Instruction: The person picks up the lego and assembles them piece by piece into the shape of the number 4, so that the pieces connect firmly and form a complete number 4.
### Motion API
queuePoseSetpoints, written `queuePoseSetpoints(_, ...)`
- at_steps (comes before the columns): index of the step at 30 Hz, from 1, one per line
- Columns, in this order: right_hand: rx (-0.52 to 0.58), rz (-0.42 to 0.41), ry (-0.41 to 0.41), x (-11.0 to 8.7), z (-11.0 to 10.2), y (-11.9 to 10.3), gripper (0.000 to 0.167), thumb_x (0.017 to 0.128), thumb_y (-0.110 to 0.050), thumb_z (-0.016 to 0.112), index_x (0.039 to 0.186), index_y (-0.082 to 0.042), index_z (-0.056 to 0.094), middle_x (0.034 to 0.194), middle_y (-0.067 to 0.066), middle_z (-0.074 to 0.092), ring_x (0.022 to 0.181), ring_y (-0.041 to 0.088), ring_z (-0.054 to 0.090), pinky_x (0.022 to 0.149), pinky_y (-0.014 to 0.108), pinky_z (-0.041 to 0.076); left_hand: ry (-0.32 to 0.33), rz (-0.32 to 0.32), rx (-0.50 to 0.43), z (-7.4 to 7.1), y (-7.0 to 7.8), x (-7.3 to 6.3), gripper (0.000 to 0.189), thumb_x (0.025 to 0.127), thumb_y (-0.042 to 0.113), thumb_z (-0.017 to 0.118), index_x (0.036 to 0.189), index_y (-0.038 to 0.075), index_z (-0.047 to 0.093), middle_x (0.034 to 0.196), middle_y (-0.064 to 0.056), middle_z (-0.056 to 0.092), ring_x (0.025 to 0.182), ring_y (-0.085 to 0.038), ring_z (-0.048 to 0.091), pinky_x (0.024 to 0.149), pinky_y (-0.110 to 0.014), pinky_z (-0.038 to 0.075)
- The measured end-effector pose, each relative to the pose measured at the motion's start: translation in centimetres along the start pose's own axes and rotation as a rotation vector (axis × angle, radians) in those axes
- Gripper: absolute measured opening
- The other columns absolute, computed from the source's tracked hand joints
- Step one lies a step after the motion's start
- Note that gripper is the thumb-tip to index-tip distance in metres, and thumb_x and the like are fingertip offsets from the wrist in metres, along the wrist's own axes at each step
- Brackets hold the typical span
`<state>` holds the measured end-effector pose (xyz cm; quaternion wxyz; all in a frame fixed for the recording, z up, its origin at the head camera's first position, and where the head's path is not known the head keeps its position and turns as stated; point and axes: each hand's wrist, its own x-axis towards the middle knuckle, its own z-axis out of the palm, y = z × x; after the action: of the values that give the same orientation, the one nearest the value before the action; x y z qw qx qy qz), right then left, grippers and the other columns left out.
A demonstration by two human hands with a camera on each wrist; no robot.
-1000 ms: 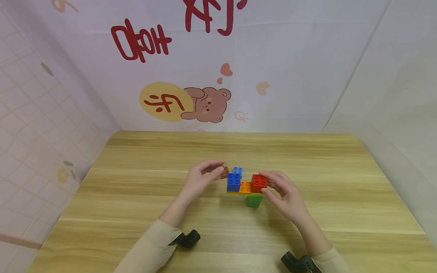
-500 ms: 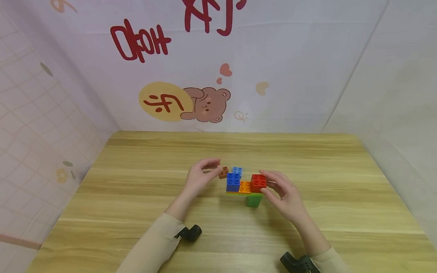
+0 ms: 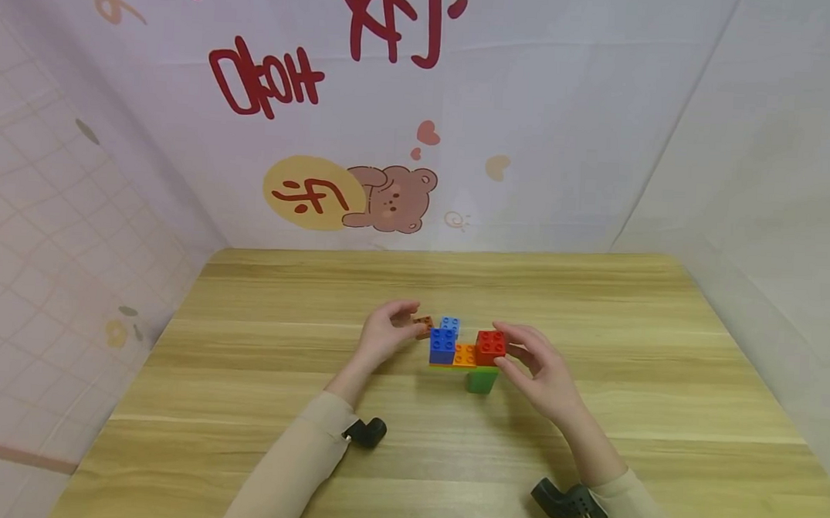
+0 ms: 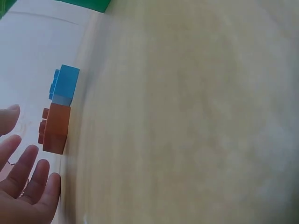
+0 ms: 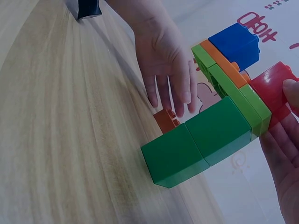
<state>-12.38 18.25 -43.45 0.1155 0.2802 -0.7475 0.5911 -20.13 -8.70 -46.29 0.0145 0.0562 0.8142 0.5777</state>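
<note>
My right hand [image 3: 545, 377] pinches a red brick [image 3: 491, 347] between thumb and fingers, as the right wrist view also shows. That brick sits on the right end of a built piece. An orange brick [image 3: 464, 355] lies in its middle, a dark blue brick [image 3: 442, 345] tops its left end, and lime bricks [image 5: 219, 77] run underneath. Two stacked green bricks [image 5: 196, 140] form its leg. My left hand [image 3: 384, 335] is beside a brown brick [image 4: 56, 128], fingers loosely spread and apart from it in the left wrist view. Next to the brown brick stands a light blue brick [image 4: 65, 85].
The wooden table [image 3: 281, 299] carries the bricks. A white printed cloth [image 3: 567, 126] hangs behind its far edge, with more cloth at both sides. Black wrist mounts [image 3: 368, 432] sit on both sleeves.
My left hand has drawn back slightly from the brown brick, then moved right toward it again. The brown brick has turned a little. My right hand and the built piece look nearly still.
</note>
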Motion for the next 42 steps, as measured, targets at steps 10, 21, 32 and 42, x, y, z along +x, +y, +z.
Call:
queuePoseSetpoints(10, 0.002, 0.034, -0.008, -0.2, 0.1, 0.6, 0.047, 0.083, 0.018, 0.068, 0.128, 0.007, 0.058, 0.122, 0.017, 0.059, 0.11, 0.013, 0.059, 0.095, 0.032, 0.051, -0.068, 0.006, 0.113, 0.1, -0.5, 0.6, 0.047, 0.085, 0.008, 0.079, 0.129, 0.005, 0.065, 0.125, -0.011, 0.065, 0.115, -0.028, 0.06, 0.098, -0.04, 0.049)
queuePoseSetpoints(21, 0.007, 0.043, -0.017, -0.3, 0.0, 0.7, 0.044, 0.083, 0.016, 0.069, 0.124, 0.004, 0.06, 0.118, 0.013, 0.059, 0.108, 0.015, 0.059, 0.094, 0.038, 0.052, -0.099, 0.02, 0.2, 0.2, -0.8, 0.9, 0.046, 0.084, 0.009, 0.08, 0.127, 0.007, 0.067, 0.127, -0.01, 0.065, 0.116, -0.027, 0.06, 0.098, -0.04, 0.049)
queuePoseSetpoints(32, 0.034, 0.024, 0.016, -0.6, -0.1, 1.1, 0.044, 0.083, 0.019, 0.068, 0.124, 0.005, 0.06, 0.117, 0.015, 0.059, 0.109, 0.014, 0.059, 0.091, 0.028, 0.053, -0.078, 0.033, 0.261, 0.2, -1.1, 1.0, 0.039, 0.082, 0.012, 0.082, 0.12, 0.009, 0.073, 0.121, -0.01, 0.068, 0.114, -0.028, 0.06, 0.098, -0.042, 0.047)
queuePoseSetpoints(42, 0.01, 0.05, 0.016, -0.8, -0.2, 1.3, 0.045, 0.083, 0.018, 0.068, 0.126, 0.006, 0.058, 0.12, 0.012, 0.059, 0.11, 0.011, 0.059, 0.092, 0.028, 0.052, -0.033, -0.004, 0.128, -0.7, -0.3, 0.4, 0.035, 0.082, 0.011, 0.082, 0.116, 0.009, 0.074, 0.112, -0.009, 0.069, 0.099, -0.022, 0.066, 0.086, -0.036, 0.054)
